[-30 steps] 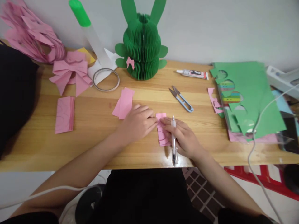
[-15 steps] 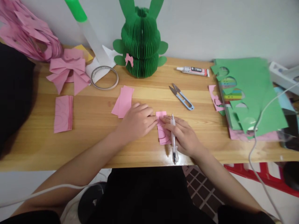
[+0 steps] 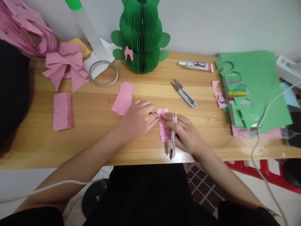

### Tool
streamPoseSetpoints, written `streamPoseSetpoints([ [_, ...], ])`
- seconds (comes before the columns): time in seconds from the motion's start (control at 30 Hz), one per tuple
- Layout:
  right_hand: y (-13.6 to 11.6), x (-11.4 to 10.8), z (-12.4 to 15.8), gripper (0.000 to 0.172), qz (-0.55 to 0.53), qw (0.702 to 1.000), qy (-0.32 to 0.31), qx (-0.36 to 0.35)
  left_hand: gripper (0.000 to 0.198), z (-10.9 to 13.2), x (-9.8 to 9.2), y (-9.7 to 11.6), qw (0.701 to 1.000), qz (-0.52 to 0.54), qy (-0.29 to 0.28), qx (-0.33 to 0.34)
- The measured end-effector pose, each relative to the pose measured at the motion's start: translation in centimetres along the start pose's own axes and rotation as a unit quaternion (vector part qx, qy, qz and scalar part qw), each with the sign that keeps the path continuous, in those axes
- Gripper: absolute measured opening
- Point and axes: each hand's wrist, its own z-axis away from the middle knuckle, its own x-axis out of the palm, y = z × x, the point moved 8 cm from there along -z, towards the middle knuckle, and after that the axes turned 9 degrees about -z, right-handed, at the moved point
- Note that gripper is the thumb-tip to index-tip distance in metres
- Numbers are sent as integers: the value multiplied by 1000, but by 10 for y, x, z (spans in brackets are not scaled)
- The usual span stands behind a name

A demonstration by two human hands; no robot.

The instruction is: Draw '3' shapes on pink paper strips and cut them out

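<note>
Left hand [image 3: 138,118], grip released, and right hand [image 3: 187,134], clasping one pen [image 3: 172,147], press one pink paper [image 3: 163,133].

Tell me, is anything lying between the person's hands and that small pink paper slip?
Nothing visible does. The left hand and the right hand both touch the pink paper slip directly; the right hand also holds a pen.

A home paper-craft corner: a wooden tabletop [image 3: 94,138] against a plain white wall [image 3: 223,22]. It carries a green honeycomb-paper figure [image 3: 141,37], folded pink bows [image 3: 64,67], a tape ring [image 3: 103,84], a glue tube [image 3: 197,65], thread snips [image 3: 184,94], cut green sheets [image 3: 258,81], and a pen [image 3: 173,131] over a pink slip [image 3: 163,133] marked with curves.
</note>
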Motion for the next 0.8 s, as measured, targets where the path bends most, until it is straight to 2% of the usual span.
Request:
streamPoseSetpoints([
  [0.37,1,0,0,32,3,1000,-1,1,32,0,2,-2,1000,-10,1,-8],
  [0.8,0,1,-1,29,6,1000,-4,3,28,0,0,-1,1000,-8,18,-7],
])
